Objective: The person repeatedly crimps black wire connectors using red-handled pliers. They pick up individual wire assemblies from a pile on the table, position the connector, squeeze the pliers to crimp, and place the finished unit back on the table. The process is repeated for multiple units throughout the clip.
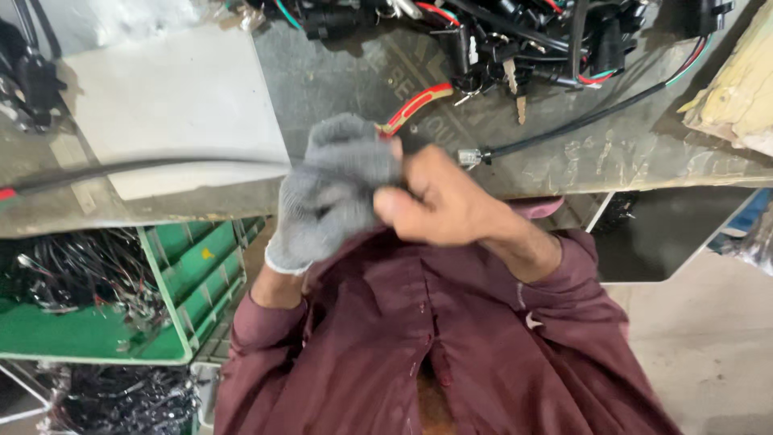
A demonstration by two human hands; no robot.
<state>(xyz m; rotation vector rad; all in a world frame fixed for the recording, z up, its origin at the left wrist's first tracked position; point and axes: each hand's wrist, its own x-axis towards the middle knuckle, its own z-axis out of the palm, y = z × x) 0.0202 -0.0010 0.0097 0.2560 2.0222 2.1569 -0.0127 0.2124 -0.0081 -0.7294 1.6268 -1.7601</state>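
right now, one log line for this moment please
left hand: grey knit glove | right hand: bare, pinching glove fingers | black cable: on bench

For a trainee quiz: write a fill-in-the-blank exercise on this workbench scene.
1. The left hand wears a knitted ____ glove.
2. The right hand is ____, with no glove.
3. The crate under the bench is ____.
4. The person's shirt is ____.

Missing words: grey; bare; green; maroon

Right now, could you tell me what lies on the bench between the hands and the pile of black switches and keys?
In the head view, a red strip lies there, near the gloved left hand; otherwise bare bench.
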